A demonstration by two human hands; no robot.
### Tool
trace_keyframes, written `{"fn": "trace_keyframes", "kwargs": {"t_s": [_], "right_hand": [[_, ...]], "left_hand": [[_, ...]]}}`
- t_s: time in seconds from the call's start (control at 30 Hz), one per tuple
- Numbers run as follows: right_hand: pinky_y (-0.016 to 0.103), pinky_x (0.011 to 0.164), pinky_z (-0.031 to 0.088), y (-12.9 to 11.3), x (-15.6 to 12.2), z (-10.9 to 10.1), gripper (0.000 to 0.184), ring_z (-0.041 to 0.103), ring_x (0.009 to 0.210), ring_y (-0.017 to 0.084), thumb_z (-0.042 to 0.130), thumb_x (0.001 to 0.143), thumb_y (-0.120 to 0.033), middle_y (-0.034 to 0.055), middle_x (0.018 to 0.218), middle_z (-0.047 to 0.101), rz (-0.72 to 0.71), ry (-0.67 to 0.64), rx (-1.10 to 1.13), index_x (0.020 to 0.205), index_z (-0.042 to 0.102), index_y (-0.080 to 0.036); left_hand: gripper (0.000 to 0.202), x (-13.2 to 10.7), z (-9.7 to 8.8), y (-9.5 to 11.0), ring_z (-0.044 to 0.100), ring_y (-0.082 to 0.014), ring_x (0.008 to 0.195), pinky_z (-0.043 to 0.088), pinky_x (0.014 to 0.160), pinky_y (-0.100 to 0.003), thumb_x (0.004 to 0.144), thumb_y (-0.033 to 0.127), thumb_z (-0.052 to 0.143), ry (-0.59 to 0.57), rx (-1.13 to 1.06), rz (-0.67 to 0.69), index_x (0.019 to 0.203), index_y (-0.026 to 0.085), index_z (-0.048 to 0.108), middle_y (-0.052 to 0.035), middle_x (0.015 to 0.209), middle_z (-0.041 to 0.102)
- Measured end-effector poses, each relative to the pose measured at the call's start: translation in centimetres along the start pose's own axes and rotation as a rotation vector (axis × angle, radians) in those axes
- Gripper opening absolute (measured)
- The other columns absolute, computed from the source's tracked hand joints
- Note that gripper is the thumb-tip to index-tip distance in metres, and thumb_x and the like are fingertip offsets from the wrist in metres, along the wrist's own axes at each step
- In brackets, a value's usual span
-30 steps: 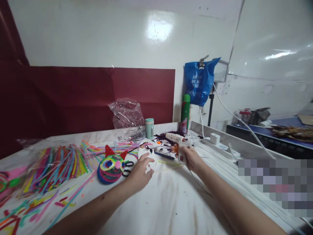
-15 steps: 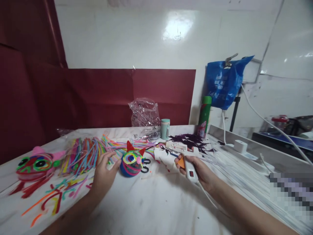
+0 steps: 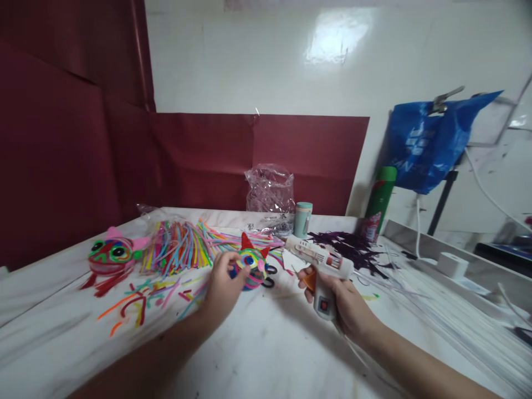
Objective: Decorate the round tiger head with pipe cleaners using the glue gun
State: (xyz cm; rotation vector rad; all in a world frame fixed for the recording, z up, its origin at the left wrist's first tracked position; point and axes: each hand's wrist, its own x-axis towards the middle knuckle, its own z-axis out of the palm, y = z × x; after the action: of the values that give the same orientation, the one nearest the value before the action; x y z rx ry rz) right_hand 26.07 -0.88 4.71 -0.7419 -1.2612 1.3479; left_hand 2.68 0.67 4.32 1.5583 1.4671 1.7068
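My right hand is wrapped round the handle of a white hot glue gun, fingers at its orange trigger and the nozzle pointing left. My left hand is closed at the left side of a round pipe-cleaner animal, thumb and fingertips close to its blue eye. This animal has red ears, a pink nose and coloured strips round a ball-shaped body; the hand hides part of it. Black curled pieces stick out at its right side. The nozzle is up and to the right of the animal, apart from it.
Another pipe-cleaner animal sits at left, near cut pipe-cleaner pieces and a bundle. Behind are a clear plastic bag, a mint cup, purple strands and a green can. A power strip lies right.
My left hand has moved in front of the animal's left side, fingers now nearer its eye. The glue gun has been raised and turned more sideways. The whole view has shifted left.
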Motion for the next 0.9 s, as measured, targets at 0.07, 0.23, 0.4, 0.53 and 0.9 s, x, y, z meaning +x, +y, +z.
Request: {"fn": "trace_keyframes", "kwargs": {"t_s": [0.07,0.23,0.4,0.53,0.9], "right_hand": [[0.025,0.051,0.039,0.2,0.1,-0.2,0.033,0.052,0.055,0.014,0.065,0.075,-0.048,0.0030,0.064,0.063,0.018,0.052,-0.009,0.082,0.068,-0.016],[0.024,0.055,0.041,0.3,0.3,0.6,0.039,0.055,0.058,0.014,0.059,0.079,-0.050,0.0036,0.068,0.065,0.029,0.057,-0.148,0.089,0.067,-0.013],[0.028,0.058,0.043,0.2,-0.6,0.7,0.048,0.056,0.061,0.017,0.049,0.083,-0.056,0.0060,0.070,0.065,-0.023,0.023,-0.434,0.084,0.068,-0.013],[0.031,0.064,0.047,-0.1,-2.2,-0.7,0.052,0.060,0.071,0.021,0.044,0.085,-0.059,0.0084,0.078,0.069,-0.014,-0.059,-0.659,0.088,0.071,-0.014],[0.033,0.067,0.050,-2.2,-3.8,-1.2,0.037,0.063,0.077,0.023,0.042,0.087,-0.046,0.0080,0.084,0.069,-0.068,-0.149,-1.000,0.090,0.069,-0.020]], "left_hand": [[0.037,2.0,-0.9,-1.3,0.054,-0.0288,0.111,0.041,0.097,-0.040,0.066,0.033,0.069,-0.008,-0.008,-0.146,0.098,0.019,0.056,-0.0123,0.114,0.058],[0.046,4.8,0.0,-2.3,0.059,-0.0293,0.111,0.048,0.092,-0.040,0.067,0.040,0.073,-0.221,-0.096,-0.229,0.105,0.020,0.057,-0.0113,0.113,0.065],[0.066,2.4,1.7,-2.2,0.065,-0.0266,0.098,0.051,0.089,-0.041,0.055,0.027,0.080,-0.381,-0.136,-0.183,0.116,0.020,0.053,-0.0076,0.105,0.068],[0.080,-0.6,2.6,-3.1,0.047,-0.0315,0.124,0.037,0.105,-0.048,0.047,0.020,0.081,-0.221,0.127,0.115,0.121,0.021,0.050,-0.0112,0.127,0.052],[0.073,-2.5,3.1,-3.9,0.052,-0.0309,0.118,0.045,0.100,-0.048,0.064,0.037,0.074,-0.113,0.370,0.523,0.125,0.018,0.040,-0.0156,0.122,0.053]]}}
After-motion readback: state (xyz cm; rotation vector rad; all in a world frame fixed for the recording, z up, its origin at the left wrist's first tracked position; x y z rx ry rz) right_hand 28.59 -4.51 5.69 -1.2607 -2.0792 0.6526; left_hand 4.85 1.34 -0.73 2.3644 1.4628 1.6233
